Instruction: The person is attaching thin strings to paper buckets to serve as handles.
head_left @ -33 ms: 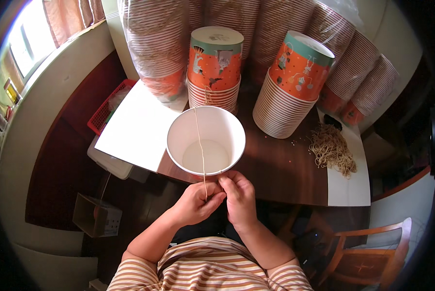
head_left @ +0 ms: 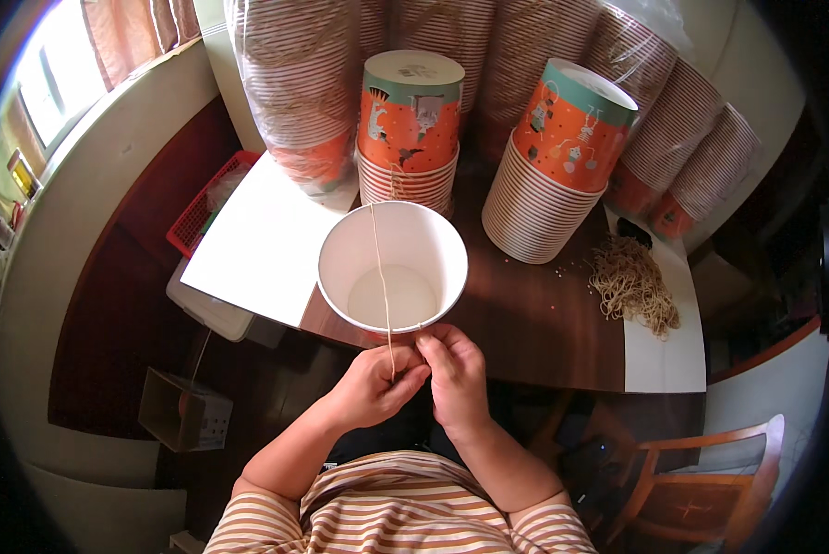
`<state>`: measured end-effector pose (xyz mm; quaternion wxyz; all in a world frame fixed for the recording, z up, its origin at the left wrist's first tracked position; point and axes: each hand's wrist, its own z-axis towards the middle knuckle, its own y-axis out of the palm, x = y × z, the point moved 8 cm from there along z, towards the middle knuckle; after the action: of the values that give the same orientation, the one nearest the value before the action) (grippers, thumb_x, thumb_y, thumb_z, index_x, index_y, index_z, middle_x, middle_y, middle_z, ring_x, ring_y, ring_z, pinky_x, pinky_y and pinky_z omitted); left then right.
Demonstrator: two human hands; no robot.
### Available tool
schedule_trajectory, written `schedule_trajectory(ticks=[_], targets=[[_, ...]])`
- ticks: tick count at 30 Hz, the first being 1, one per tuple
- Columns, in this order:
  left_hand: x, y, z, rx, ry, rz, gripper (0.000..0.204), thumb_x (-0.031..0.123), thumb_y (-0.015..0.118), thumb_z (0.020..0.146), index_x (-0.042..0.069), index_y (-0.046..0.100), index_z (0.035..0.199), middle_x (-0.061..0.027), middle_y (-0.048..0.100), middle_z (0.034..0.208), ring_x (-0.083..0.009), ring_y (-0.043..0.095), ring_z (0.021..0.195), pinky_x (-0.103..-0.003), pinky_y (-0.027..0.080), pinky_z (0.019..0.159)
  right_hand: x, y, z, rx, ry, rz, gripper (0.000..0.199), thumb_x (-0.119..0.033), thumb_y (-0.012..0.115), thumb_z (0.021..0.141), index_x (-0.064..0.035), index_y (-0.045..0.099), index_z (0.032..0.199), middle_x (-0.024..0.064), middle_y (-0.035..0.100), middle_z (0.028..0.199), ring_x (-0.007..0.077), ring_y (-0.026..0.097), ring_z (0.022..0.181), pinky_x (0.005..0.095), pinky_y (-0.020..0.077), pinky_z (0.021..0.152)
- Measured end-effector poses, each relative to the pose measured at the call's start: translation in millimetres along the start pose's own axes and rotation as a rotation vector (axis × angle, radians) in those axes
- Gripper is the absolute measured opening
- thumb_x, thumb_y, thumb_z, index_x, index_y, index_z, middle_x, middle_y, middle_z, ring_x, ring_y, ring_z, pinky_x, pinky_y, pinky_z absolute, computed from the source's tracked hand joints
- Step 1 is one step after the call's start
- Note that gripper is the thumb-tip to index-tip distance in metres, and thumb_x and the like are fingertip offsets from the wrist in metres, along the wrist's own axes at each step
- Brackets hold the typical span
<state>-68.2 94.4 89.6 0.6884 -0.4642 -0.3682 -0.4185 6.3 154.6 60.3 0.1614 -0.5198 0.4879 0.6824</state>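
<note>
Nothing visibly moved: hands stay at cord and cup.

Prob. home workrm — wrapped bucket stacks, curtained window

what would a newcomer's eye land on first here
Probably the white-lined bucket at the near edge of the table, a cord crossing its mouth, with the left hand and right hand close together at its near rim. Behind it stand two upside-down orange-and-green bucket stacks; a tangled cord heap lies right.
</note>
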Motion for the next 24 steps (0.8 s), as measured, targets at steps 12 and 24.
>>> schedule_trajectory(ticks=[12,24], targets=[[-1.2,-8.3,4.6,0.061,-0.018,0.084,0.017,0.007,0.059,0.084,0.000,0.049,0.071,-0.0146,0.050,0.066,-0.0309,0.050,0.061,-0.037,0.041,0.055,-2.7,-0.5,13.9,-0.020,-0.091,-0.294,0.015,-0.012,0.059,0.089,0.0021,0.063,0.085,0.0012,0.064,0.078,0.0048,0.054,0.070,0.0210,0.0459,0.065],[1.0,-13.4,6.9,0.111,0.048,0.163,0.015,0.005,0.059,0.081,0.001,0.049,0.070,-0.0140,0.053,0.067,-0.0321,0.053,0.064,-0.038,0.044,0.057,-14.1,3.1,20.1,0.015,-0.200,-0.502,0.019,-0.014,0.060,0.089,0.0037,0.065,0.085,0.0023,0.065,0.071,0.0051,0.054,0.065,0.0231,0.0465,0.059]])
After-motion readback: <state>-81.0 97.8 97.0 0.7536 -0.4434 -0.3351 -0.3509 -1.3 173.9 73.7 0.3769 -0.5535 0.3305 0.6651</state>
